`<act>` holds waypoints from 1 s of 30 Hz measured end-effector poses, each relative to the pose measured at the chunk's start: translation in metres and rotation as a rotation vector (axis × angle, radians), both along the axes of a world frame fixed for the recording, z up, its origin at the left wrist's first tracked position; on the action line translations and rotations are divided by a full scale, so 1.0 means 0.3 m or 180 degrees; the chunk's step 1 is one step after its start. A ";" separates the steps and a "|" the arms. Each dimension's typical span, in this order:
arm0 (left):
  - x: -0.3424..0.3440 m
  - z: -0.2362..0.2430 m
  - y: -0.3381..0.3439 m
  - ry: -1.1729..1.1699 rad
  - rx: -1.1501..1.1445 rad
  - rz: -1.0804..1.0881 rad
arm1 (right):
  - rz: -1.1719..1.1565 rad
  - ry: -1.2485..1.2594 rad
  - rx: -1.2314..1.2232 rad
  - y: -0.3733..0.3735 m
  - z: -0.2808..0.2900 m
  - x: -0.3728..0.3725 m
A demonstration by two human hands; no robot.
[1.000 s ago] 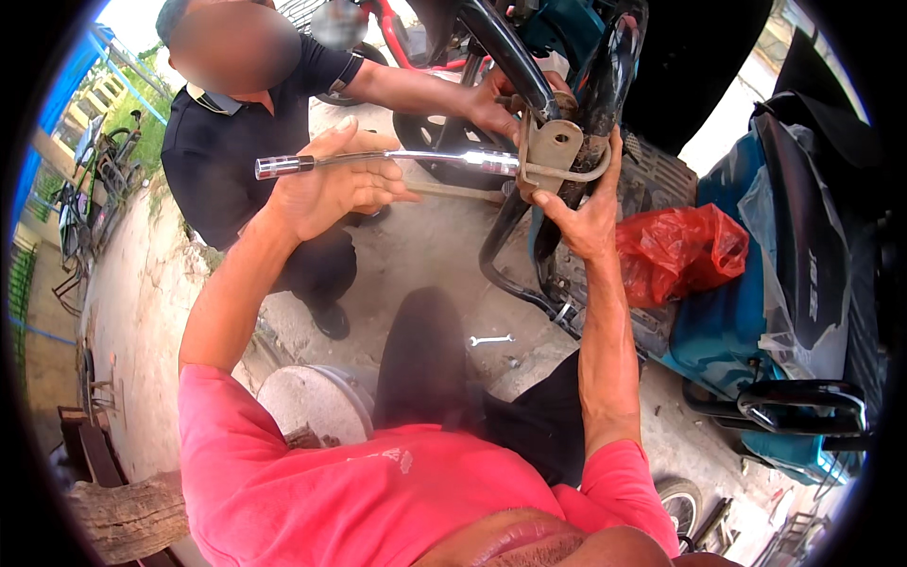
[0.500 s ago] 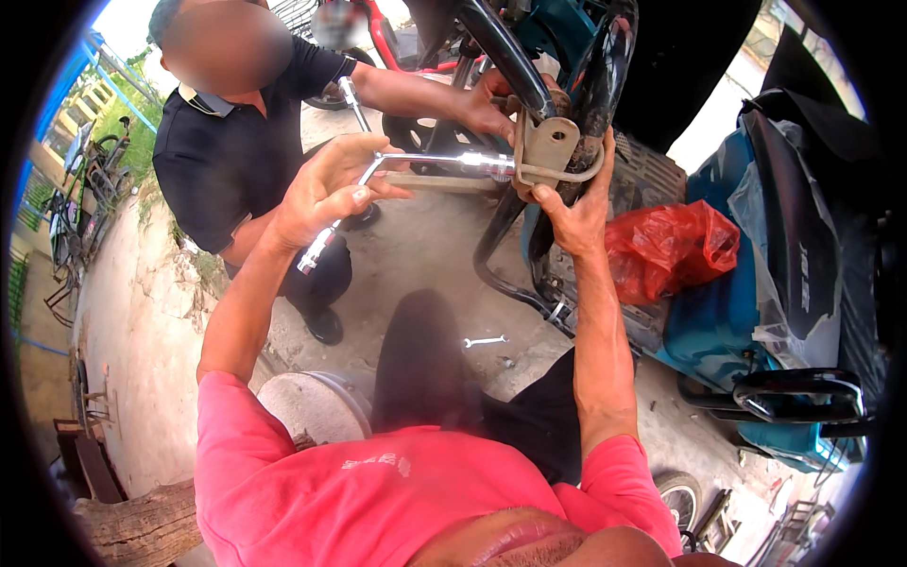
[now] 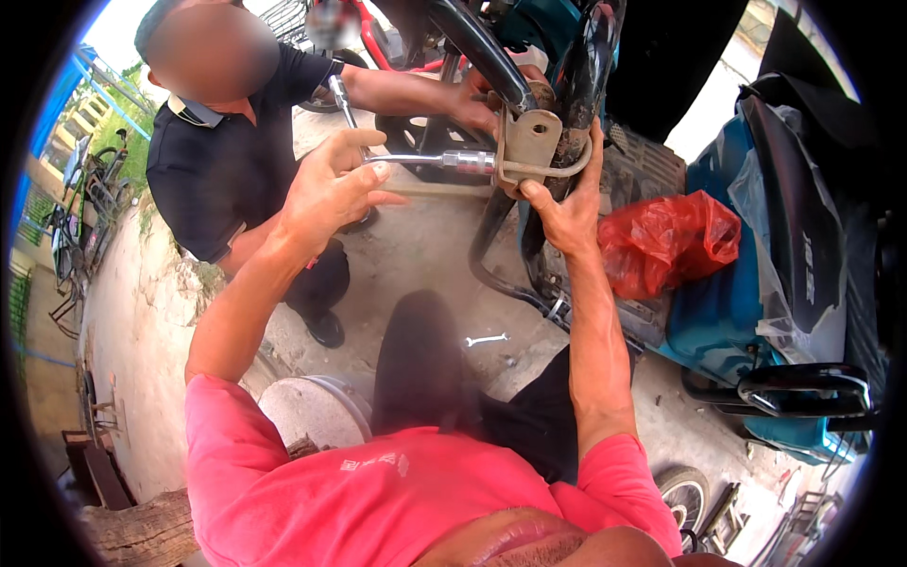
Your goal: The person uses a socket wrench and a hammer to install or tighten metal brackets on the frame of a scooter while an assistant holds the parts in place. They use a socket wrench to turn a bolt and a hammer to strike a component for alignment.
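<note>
A three-armed socket wrench [image 3: 416,159] has one chrome socket against the left side of a metal bracket [image 3: 531,142]. Another arm points up and left, and the hand hides part of the tool. My left hand [image 3: 331,189] is at the wrench's hub, fingers spread and touching it rather than wrapped round it. My right hand [image 3: 570,219] grips the bracket from the right, thumb at its lower edge and fingers behind. A U-bolt [image 3: 572,170] loops from the bracket around a black tube [image 3: 588,71]. A co-worker's hand [image 3: 480,102] holds the bracket's far side.
An open-end wrench [image 3: 487,339] lies on the concrete before my knees. A crumpled red plastic bag [image 3: 671,244] rests by the teal vehicle body [image 3: 709,312] at right. The co-worker [image 3: 227,161] crouches at the far left. A round stool or drum [image 3: 312,413] stands beside my leg.
The three-armed wrench has turned; the arm that hung down and left is now out of sight behind my left hand. My right hand keeps its hold on the bracket.
</note>
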State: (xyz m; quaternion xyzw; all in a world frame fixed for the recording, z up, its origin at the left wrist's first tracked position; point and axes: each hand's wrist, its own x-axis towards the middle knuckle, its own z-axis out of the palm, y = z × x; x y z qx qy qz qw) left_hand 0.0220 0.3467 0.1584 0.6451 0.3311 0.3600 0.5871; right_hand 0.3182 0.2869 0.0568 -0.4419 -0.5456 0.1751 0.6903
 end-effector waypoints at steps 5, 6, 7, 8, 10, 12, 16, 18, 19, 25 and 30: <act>0.046 -0.149 0.008 -0.0651 0.1601 0.0530 | 0.0063 0.0141 0.0058 0.004 -0.008 0.003; 0.058 -0.186 0.009 -0.0968 0.1470 0.0668 | 0.0080 0.0124 0.0082 0.006 -0.008 0.005; 0.056 -0.218 0.022 -0.1264 0.1329 0.0584 | 0.0096 0.0109 0.0107 0.011 -0.013 0.004; 0.053 -0.235 0.031 -0.1548 0.1173 0.0496 | 0.0108 0.0104 0.0119 0.010 -0.020 0.004; 0.054 -0.251 0.055 -0.1781 0.0775 0.0565 | 0.0055 -0.0012 0.0107 0.012 -0.021 0.019; 0.047 -0.201 0.063 -0.1563 0.0194 0.0031 | 0.0051 -0.0038 0.0121 0.016 -0.028 0.021; 0.020 -0.134 0.127 -0.0865 -0.0367 -0.0591 | 0.0138 0.0066 0.0143 0.016 -0.032 0.020; 0.013 -0.146 0.144 -0.0727 -0.0075 -0.0522 | 0.0147 0.0065 0.0136 0.018 -0.030 0.016; 0.022 -0.182 0.150 -0.0795 0.0259 -0.0277 | 0.0115 0.0032 0.0129 0.020 -0.030 0.016; 0.048 -0.196 0.175 -0.0637 0.2875 0.0064 | 0.0031 -0.0111 0.0200 0.034 -0.039 0.027; 0.013 -0.060 0.162 0.0751 0.2591 -0.0851 | -0.0022 0.0005 0.0119 0.021 -0.042 0.021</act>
